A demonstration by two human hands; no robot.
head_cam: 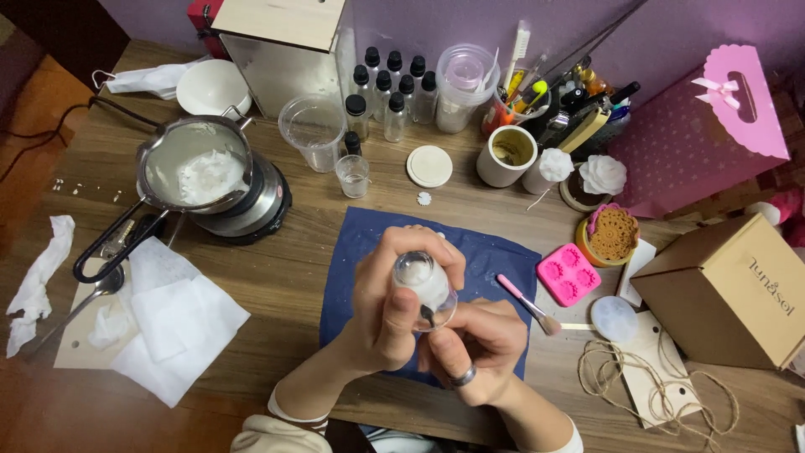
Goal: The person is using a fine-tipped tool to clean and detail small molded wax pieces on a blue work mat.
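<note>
Nearest me, my right hand (478,344), wearing a dark ring, has its fingers closed around a thin dark tool whose tip pokes into a small clear glass jar with white wax (426,285). My left hand (394,302) has its fingers wrapped around that jar, tilted above a dark blue mat (495,256) on the wooden counter (293,277). At three o'clock lie a pink-handled brush (527,304) and a pink silicone flower mould (568,273). At ten o'clock, a steel pouring pot of white wax (197,168) sits on a black hotplate (264,205). At twelve o'clock stand black-capped clear bottles (394,88).
</note>
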